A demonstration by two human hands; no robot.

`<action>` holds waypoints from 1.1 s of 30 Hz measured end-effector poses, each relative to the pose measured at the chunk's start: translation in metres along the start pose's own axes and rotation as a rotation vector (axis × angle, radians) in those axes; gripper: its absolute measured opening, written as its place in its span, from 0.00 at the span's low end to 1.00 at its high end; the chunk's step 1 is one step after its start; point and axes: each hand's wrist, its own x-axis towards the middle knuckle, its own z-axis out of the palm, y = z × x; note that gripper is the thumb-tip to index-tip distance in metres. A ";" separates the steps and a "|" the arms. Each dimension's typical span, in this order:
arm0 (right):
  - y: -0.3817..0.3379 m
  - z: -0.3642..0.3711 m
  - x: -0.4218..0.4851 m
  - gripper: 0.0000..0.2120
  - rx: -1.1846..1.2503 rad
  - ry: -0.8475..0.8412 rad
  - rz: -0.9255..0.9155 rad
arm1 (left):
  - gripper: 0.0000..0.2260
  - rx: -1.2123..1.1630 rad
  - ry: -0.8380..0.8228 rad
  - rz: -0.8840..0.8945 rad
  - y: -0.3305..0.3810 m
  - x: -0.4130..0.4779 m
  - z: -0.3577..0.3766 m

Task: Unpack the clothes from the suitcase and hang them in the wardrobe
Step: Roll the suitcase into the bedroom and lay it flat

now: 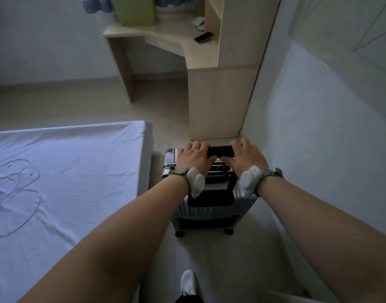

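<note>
Both bare forearms extend forward and downward, roughly parallel, converging slightly toward the wrists. Left hand (195,157), palm down, fingers curled over the left end of a black bar-shaped handle (220,151); right hand (245,157), palm down, fingers curled over the right end, thumb lying along the near side. Each wrist carries a grey strap with a white rounded sensor unit (195,182). One white shoe (188,282) shows below.

Pale floor (170,110), upright suitcase (206,206), bed (78,171)
</note>
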 end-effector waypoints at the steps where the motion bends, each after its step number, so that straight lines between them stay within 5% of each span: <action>1: 0.002 -0.001 0.011 0.23 0.006 -0.003 0.003 | 0.18 -0.005 -0.009 0.001 -0.002 0.014 0.000; 10: 0.023 -0.012 0.110 0.27 0.013 -0.013 -0.073 | 0.17 -0.070 -0.040 0.016 -0.022 0.118 0.000; 15: 0.039 -0.024 0.171 0.20 0.116 -0.099 -0.134 | 0.15 -0.133 -0.058 -0.019 -0.031 0.169 0.001; 26: 0.048 -0.045 0.281 0.25 0.239 -0.356 -0.188 | 0.15 -0.218 -0.061 -0.093 -0.044 0.248 -0.009; 33: 0.056 -0.044 0.324 0.23 0.420 -0.389 -0.170 | 0.16 -0.424 -0.316 -0.139 -0.056 0.301 -0.027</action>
